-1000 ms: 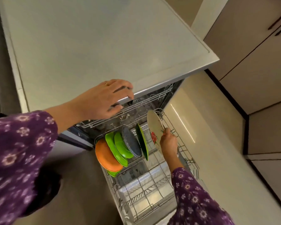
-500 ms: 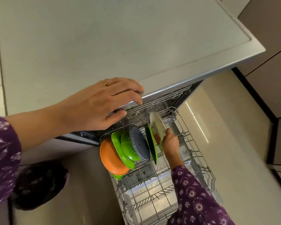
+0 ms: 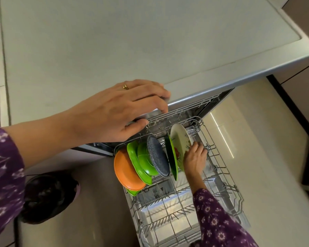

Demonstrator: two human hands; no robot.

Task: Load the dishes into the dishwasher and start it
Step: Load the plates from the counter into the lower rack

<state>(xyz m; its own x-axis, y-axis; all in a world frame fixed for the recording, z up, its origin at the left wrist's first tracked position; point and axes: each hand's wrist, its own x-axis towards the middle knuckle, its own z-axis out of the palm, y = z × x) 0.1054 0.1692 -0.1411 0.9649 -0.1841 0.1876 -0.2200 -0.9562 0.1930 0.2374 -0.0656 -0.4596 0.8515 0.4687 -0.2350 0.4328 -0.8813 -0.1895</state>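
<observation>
L hand (image 3: pixel 118 111) grips counter (image 3: pixel 114 41) edge, fingers on top, thumb under. R hand (image 3: pixel 194 157) fingers clamp floral plate (image 3: pixel 179 138) rim; plate stands upright in lower rack (image 3: pixel 221 168), just beside green plate (image 3: pixel 174 161)

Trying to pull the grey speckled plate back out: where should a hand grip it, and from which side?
Probably its top rim, from above: the grey speckled plate stands on edge in the lower rack, green dishes crowding both faces.

One wide-angle head view looks steeply down across the dishwasher top (image 3: pixel 114 41) in the upper frame, close over the left hand (image 3: pixel 114 113), into the dishwasher rack (image 3: pixel 169 209) at lower centre.
</observation>
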